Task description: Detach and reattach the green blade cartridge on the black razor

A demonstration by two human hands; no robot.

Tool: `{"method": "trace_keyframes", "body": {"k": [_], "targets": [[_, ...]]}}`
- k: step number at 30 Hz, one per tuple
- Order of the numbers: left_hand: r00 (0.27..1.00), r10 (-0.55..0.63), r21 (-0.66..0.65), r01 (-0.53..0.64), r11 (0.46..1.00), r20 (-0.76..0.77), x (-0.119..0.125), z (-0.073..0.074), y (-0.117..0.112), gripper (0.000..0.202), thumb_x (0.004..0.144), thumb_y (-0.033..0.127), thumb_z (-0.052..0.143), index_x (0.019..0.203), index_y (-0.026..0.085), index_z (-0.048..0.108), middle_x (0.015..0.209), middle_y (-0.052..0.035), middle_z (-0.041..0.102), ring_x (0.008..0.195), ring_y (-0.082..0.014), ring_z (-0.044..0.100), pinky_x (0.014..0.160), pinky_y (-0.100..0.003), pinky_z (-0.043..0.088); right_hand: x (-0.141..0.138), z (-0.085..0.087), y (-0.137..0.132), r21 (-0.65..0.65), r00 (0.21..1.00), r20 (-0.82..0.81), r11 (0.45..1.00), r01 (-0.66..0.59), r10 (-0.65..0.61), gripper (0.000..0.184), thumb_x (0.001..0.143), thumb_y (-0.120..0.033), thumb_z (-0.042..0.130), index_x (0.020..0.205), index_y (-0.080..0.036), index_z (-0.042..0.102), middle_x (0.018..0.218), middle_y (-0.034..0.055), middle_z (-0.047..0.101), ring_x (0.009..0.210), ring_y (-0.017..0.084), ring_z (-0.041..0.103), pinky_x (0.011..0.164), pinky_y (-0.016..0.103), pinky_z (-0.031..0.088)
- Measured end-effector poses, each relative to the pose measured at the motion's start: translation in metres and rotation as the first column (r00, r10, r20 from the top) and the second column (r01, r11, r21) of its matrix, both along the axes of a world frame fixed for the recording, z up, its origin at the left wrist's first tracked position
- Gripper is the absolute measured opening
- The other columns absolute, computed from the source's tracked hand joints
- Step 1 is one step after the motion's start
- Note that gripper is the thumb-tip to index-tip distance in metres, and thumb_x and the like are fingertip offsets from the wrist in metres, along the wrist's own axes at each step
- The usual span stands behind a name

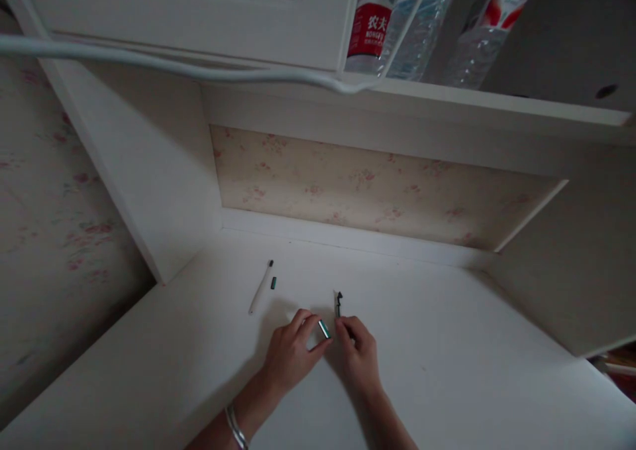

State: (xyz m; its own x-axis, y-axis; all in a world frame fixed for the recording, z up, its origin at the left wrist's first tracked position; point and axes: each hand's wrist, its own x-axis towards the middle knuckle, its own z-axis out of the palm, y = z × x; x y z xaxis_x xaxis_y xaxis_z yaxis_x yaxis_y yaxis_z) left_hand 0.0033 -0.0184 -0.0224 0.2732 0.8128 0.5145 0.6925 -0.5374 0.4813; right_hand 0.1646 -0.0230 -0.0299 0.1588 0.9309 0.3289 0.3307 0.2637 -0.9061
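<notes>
Between thumb and fingers, my left hand (293,349) pinches a small razor cartridge (324,329) with a dark rim and a green strip. Just to its right, my right hand (358,350) is closed around the dark razor handle (338,302), whose bare head end points away from me. A narrow gap separates the cartridge from the handle. Beyond my left hand lies a white toothbrush (259,289) with dark bristles, and a second razor cartridge (273,282) rests beside it.
The white desktop (447,370) is bounded by a side panel (149,165) at left and another at right. Overhead, a shelf holds several plastic bottles (370,29). A white cable (199,71) hangs across the upper left.
</notes>
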Motion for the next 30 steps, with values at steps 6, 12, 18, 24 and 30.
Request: {"method": "trace_keyframes", "body": {"k": [6,12,18,24,30], "targets": [[0.998,-0.006,-0.015,0.005,1.0,-0.066,0.002,-0.002,-0.002,0.032,0.081,0.03,0.063,0.112,0.025,0.058,0.104,-0.0048,0.062,0.086,-0.0184,0.064,0.073,-0.027,0.052,-0.007,0.005,-0.003,-0.048,0.987,-0.034,0.987,-0.156,0.155,0.025,0.089,-0.035,0.054,0.077,-0.019,0.07,0.071,0.0024,0.06,0.068,0.017,0.053,0.063,0.026,0.038],[0.995,-0.067,-0.04,0.064,0.997,-0.076,0.001,-0.003,-0.001,0.036,0.084,0.04,0.06,0.117,0.025,0.055,0.106,-0.0056,0.061,0.083,-0.0168,0.063,0.073,-0.027,0.052,-0.001,0.005,0.0,-0.123,0.953,-0.241,0.968,-0.217,0.183,0.027,0.081,-0.039,0.062,0.067,-0.018,0.07,0.065,0.0007,0.056,0.065,0.016,0.048,0.06,0.026,0.036],[0.981,-0.177,-0.047,0.173,0.984,-0.08,-0.002,-0.002,0.001,0.041,0.089,0.043,0.052,0.127,0.027,0.049,0.111,-0.0062,0.06,0.088,-0.0173,0.063,0.071,-0.026,0.052,0.006,0.005,0.003,-0.194,0.916,-0.359,0.946,-0.261,0.179,0.029,0.077,-0.042,0.066,0.062,-0.017,0.067,0.057,-0.0018,0.049,0.055,0.012,0.037,0.052,0.025,0.027],[0.977,-0.193,-0.035,0.191,0.981,-0.091,-0.003,-0.005,0.004,0.028,0.095,0.031,0.041,0.12,0.025,0.054,0.106,-0.0055,0.06,0.088,-0.0155,0.064,0.075,-0.025,0.051,0.009,0.006,0.003,-0.237,0.884,-0.423,0.917,-0.321,0.2,0.024,0.075,-0.035,0.068,0.062,-0.015,0.066,0.053,-0.003,0.046,0.054,0.011,0.034,0.051,0.026,0.023],[0.973,-0.216,-0.051,0.212,0.976,-0.077,-0.003,-0.001,0.002,0.019,0.095,0.027,0.043,0.106,0.022,0.058,0.1,-0.0047,0.061,0.085,-0.0149,0.063,0.075,-0.025,0.05,0.009,0.008,0.001,-0.274,0.838,-0.499,0.878,-0.392,0.219,0.022,0.071,-0.033,0.068,0.059,-0.015,0.066,0.051,-0.0034,0.043,0.051,0.01,0.031,0.05,0.026,0.02]]}}
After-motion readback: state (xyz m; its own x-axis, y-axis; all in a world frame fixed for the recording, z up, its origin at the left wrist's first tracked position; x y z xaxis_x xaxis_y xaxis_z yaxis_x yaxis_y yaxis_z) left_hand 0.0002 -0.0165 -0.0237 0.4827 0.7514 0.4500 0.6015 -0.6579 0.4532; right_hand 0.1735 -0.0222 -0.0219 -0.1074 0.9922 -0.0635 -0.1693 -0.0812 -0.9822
